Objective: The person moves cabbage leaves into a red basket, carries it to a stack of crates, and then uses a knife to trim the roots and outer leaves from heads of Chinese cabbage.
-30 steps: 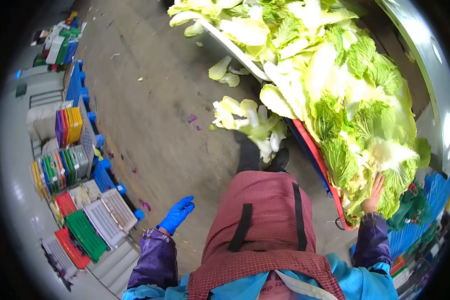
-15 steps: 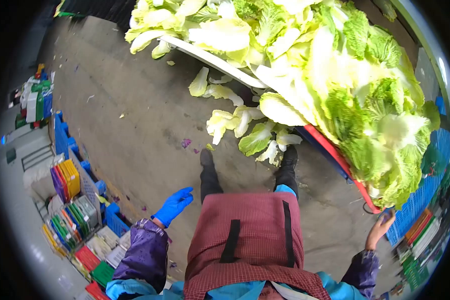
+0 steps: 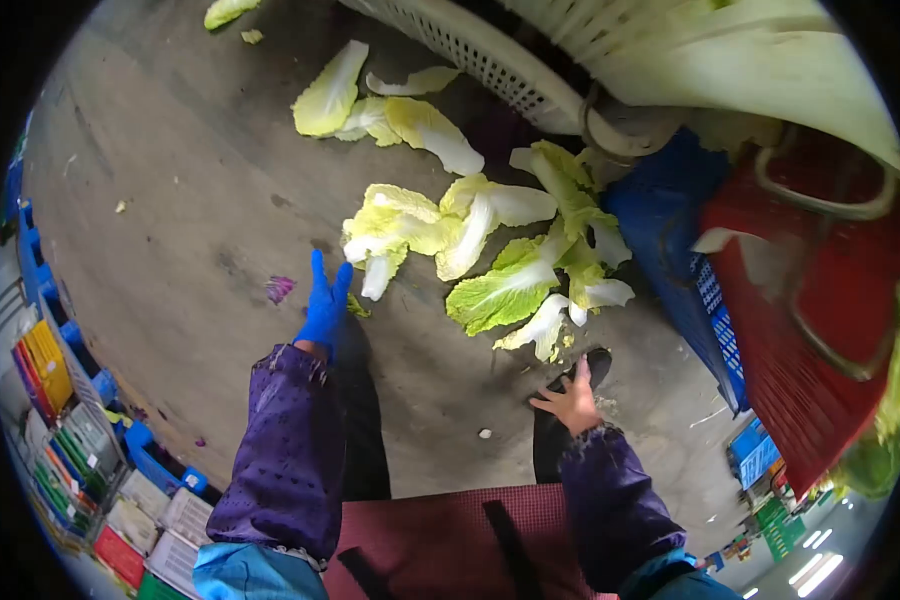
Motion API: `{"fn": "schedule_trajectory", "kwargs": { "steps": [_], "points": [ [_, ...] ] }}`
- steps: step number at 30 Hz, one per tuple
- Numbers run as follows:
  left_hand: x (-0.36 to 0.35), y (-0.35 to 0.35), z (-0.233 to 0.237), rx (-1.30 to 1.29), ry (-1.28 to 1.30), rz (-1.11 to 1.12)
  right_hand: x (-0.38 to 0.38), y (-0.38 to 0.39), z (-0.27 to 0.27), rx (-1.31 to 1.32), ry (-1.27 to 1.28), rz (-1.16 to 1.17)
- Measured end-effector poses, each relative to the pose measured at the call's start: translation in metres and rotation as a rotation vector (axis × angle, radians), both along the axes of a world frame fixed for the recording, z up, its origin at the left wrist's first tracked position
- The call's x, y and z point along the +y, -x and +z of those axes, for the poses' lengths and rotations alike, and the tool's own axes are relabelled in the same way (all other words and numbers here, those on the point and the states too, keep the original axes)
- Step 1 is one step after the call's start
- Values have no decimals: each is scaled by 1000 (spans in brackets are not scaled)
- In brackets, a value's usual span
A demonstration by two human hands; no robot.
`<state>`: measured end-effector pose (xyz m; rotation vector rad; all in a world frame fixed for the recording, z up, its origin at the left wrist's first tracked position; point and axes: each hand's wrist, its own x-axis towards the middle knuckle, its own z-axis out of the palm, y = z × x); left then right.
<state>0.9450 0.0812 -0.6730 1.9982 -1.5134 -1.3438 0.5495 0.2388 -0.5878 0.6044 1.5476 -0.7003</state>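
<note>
Hands, two: one left hand [image 3: 325, 305] in a blue glove, one bare right hand [image 3: 573, 400]. Loose cabbage leaves [image 3: 500, 290] on the floor, about ten, overlap blurring the exact count: some seven just beyond the fingertips of both hands, three farther out past the gloved fingers [image 3: 320, 270]. Large containers beyond the bare fingers [image 3: 582, 372], three: one white basket [image 3: 470, 45], one blue crate [image 3: 670, 230], one red crate [image 3: 830, 300]. Purple scrap [image 3: 280, 288], one, just beside the gloved fingers

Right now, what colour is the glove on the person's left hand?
Bright blue. The gloved left hand shows best in the head view.
</note>
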Motion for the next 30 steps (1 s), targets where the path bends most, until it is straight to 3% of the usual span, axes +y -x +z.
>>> {"fn": "schedule_trajectory", "kwargs": {
  "steps": [2,4,7,8,10,12,14,15,16,17,18,20,22,24,25,26,28,30],
  "points": [
    [-7,19,-13,86,-77,123,12,-8,-49,0,-147,-194],
    [-14,31,-31,169,-254,569,13,-7,-75,-106,-203,-411],
    [-39,54,-31,107,-372,694,0,1,-110,-52,-316,-630],
    [-47,63,-29,97,-474,787,-5,5,-121,-80,-212,-721],
    [-45,72,-71,82,-412,783,-23,13,-127,-109,-111,-808],
    [-49,103,-105,60,-159,889,-58,23,-103,491,546,647],
    [-71,136,-132,-434,-81,684,-59,74,-173,304,23,-427],
    [-74,147,-160,-400,60,595,-73,98,-171,91,96,-479],
    [-85,161,-153,-449,-34,250,-96,101,-160,100,102,-468],
    [-113,207,-154,-431,-17,639,-122,97,-146,89,71,-258],
    [-124,229,-159,-421,260,424,-139,96,-140,80,34,-49],
    [-140,271,-115,-273,60,95,-146,97,-147,47,9,10],
    [-120,320,-97,-183,163,17,-153,92,-151,4,-20,59],
    [-103,341,-83,-74,-53,-134,-170,75,-129,-5,82,109],
    [-91,350,-85,-11,-65,-214,-187,54,-117,109,246,63],
    [-82,357,-89,50,-76,-295,-184,57,-134,112,240,61],
    [-71,364,-99,141,-179,-229,-174,57,-164,53,392,172],
    [-70,361,-102,222,-265,-161,-165,57,-156,-64,444,94]
  ]
}}
